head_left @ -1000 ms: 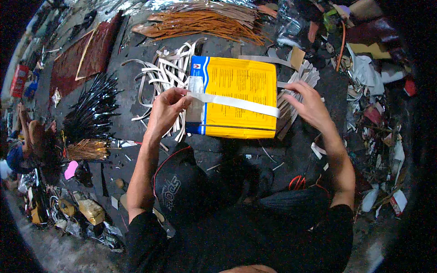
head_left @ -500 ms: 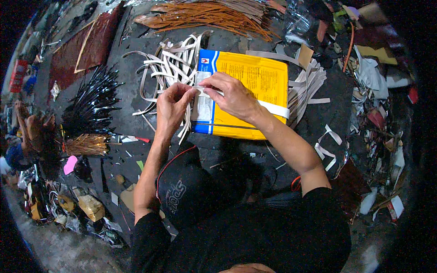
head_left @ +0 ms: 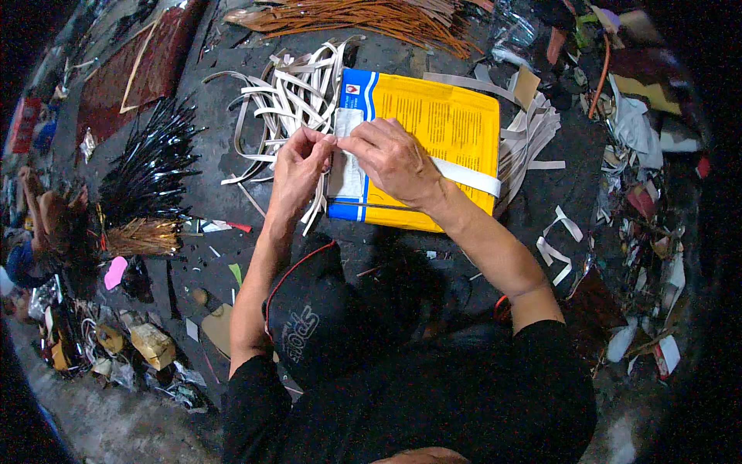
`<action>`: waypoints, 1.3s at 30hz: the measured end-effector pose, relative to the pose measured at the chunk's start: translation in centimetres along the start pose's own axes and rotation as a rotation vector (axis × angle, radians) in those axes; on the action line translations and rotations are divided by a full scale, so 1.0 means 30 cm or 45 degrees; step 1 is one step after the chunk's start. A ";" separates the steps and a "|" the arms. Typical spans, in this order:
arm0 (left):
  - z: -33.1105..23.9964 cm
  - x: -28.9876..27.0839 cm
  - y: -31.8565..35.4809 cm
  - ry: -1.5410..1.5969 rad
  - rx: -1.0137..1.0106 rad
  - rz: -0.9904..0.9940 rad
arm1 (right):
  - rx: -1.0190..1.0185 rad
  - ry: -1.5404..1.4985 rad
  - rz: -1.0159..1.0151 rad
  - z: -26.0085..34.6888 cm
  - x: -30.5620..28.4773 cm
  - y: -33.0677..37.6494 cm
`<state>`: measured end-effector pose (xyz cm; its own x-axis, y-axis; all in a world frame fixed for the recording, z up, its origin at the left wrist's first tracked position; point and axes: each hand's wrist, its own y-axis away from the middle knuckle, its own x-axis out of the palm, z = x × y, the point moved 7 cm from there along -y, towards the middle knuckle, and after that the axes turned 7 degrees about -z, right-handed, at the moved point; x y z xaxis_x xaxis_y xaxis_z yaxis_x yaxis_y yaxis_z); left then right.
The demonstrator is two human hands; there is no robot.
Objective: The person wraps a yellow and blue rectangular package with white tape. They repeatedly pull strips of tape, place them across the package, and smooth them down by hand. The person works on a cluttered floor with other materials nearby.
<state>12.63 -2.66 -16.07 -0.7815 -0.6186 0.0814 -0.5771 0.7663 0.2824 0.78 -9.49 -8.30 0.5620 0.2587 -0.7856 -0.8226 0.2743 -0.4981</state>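
Observation:
A yellow packet with a blue left band [head_left: 464, 100] lies flat in front of me. A white strip [head_left: 473, 179] crosses its right part and passes under my right hand [head_left: 396, 161]. My left hand [head_left: 297, 172] is at the packet's left edge, thumb and forefinger pinched on a narrow white strip, mostly hidden by the fingers. My right hand rests over the packet, its fingers curled and the fingertips meeting those of the left; what they grip is hidden. Beneath them a whitish rectangular patch [head_left: 348, 182] covers part of the blue band. A thin dark cord [head_left: 379, 206] runs across the packet's lower part.
Loose white strips [head_left: 297, 97] lie in a tangle behind my left hand, with more pale strips [head_left: 533, 131] right of the packet. Orange-brown strips [head_left: 363, 25] are beyond it. A black shiny bundle [head_left: 151, 166] sits left; scraps [head_left: 638, 131] litter the right.
My right hand's fingers have drawn together and its fingertips have moved left toward the left hand's pinch. The whole view has shifted slightly, while the packet stays under my hands.

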 end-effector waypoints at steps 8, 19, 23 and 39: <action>0.029 -0.015 0.035 0.311 -0.176 -0.031 | 0.134 -0.032 -0.099 -0.014 -0.003 -0.005; 0.045 -0.014 0.014 0.090 -0.038 -0.065 | 0.032 -0.077 -0.152 -0.016 0.011 -0.013; 0.109 -0.018 -0.001 0.330 -0.200 -0.020 | 0.014 -0.106 -0.157 -0.012 0.004 -0.019; 0.231 -0.088 -0.074 0.332 -0.245 -0.073 | 0.036 -0.213 -0.136 -0.039 0.006 -0.022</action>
<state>14.34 -1.53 -23.54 -0.6473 -0.7027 0.2952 -0.5437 0.6972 0.4672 1.32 -10.70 -8.53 0.6543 0.3766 -0.6558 -0.7562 0.3338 -0.5628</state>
